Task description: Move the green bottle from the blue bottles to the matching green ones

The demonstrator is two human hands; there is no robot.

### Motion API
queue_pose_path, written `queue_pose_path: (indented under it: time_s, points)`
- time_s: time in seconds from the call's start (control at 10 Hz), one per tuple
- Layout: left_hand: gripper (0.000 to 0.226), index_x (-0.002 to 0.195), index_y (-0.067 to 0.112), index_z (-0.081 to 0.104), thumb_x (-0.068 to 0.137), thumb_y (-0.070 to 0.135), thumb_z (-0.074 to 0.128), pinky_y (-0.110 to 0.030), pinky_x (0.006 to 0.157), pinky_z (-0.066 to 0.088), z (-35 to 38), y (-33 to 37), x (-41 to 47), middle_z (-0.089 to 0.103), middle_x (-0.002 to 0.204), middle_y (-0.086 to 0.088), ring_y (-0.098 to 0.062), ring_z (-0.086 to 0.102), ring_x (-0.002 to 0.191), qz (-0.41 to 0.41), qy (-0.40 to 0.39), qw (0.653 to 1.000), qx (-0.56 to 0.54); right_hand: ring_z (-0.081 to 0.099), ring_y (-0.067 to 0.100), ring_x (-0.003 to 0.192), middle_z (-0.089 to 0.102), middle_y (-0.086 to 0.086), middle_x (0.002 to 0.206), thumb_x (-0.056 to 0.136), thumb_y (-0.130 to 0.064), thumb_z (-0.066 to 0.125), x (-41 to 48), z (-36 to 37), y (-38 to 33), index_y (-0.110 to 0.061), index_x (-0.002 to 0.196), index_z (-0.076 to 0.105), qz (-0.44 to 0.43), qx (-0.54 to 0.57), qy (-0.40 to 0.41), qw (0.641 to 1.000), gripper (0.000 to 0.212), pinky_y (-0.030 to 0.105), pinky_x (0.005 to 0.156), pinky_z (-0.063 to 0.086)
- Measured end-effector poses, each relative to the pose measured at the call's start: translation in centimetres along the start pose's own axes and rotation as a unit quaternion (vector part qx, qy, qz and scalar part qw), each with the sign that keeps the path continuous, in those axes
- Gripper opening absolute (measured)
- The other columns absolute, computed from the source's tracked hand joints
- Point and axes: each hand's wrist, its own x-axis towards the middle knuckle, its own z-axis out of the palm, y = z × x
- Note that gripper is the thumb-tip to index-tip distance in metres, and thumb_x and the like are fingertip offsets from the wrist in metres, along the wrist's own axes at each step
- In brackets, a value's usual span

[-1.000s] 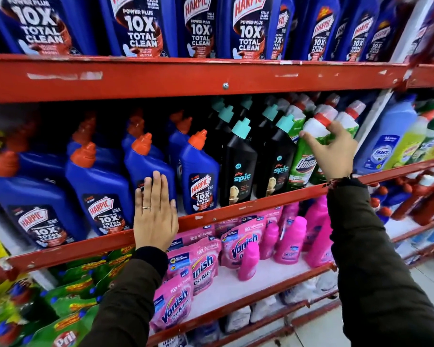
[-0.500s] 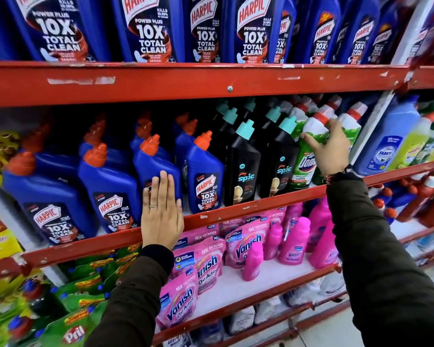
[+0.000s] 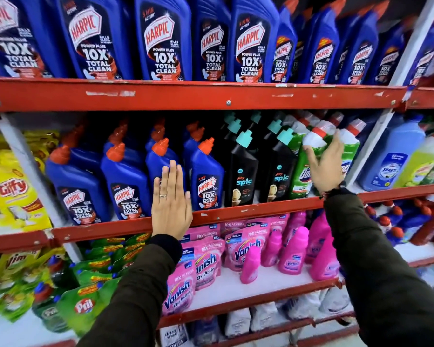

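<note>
The left hand [image 3: 171, 201] lies flat and open, fingers together, against a blue bottle [image 3: 161, 169] just above the red shelf edge [image 3: 236, 214], holding nothing and probably steadying that row. To its right stand the black bottles [image 3: 241, 171]. Beyond them the right hand [image 3: 326, 166] is spread loosely against the green bottle [image 3: 303, 171], which stands among the matching green ones [image 3: 350, 151]; its fingers seem open rather than closed round it, though blur makes contact hard to judge, as if settling it in place.
</note>
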Motion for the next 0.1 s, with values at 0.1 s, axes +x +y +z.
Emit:
queue_pose_path:
  time_s: [0.1]
  points:
    - [0.073, 0.165, 0.003, 0.003, 0.103, 0.025, 0.035, -0.040, 0.132, -0.003, -2.22, 2.12, 2.27, 0.000, 0.173, -0.011, -0.025, -0.001, 0.162, 0.000, 0.020, 1.000, 0.012, 0.013, 0.036, 0.163, 0.012, 0.023, 0.173, 0.107, -0.048, 0.048, -2.06, 0.48, -1.49, 0.002, 0.164, 0.010, -0.030, 0.020, 0.052, 0.998, 0.085, 0.047, 0.133, 0.020]
